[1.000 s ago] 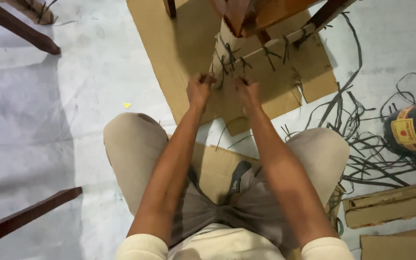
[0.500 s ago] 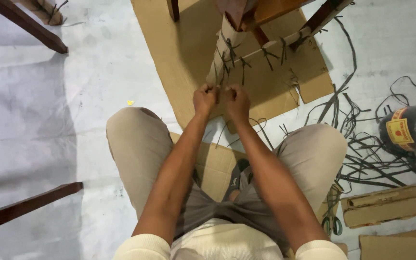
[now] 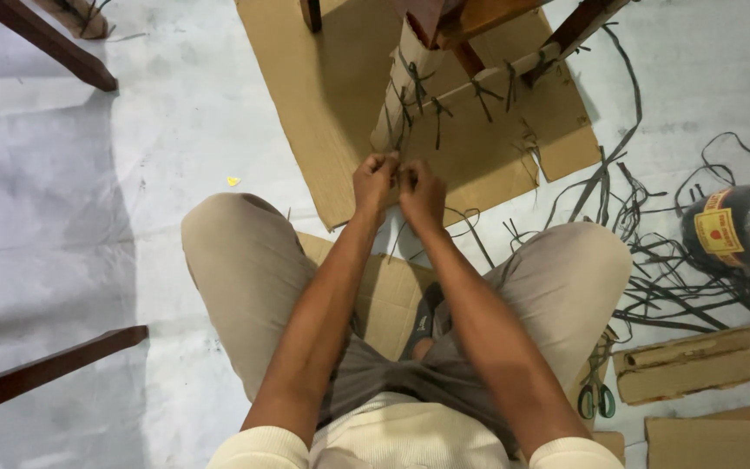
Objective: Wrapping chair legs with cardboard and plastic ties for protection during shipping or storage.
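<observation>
1. The left hand (image 3: 373, 181) and the right hand (image 3: 422, 189) sit knuckle to knuckle at the foot of a cardboard-wrapped chair leg (image 3: 399, 95) — both curled tight, fingertips pinched toward each other on what looks like the two ends of a dark plastic strap (image 3: 400, 139). The strand itself is too thin to trace between the fingers, so I judge the grip from the pose.

2. The wrapped leg lies straight ahead of the hands, just past the fingertips. Its long axis runs away from the person, rising toward the chair frame at the top of the view and tilting slightly right. Several dark ties already cross it higher up.

3. A second wrapped piece, the cross rail (image 3: 496, 76), branches off to the right from the leg, also banded with knotted ties.

4. Neither hand is clearly nearer: both are at the same point on the leg's lower end, the left hand on its left side, the right hand on its right.

5. Under the chair lies a flat cardboard sheet (image 3: 305, 104) on the pale floor covering.

6. To the right, well apart from the hands — a tangle of loose strap offcuts (image 3: 670, 287), a dark spool of strap (image 3: 744, 227), folded cardboard strips (image 3: 696, 365), and green-handled scissors (image 3: 596, 395) beside the right knee.
</observation>
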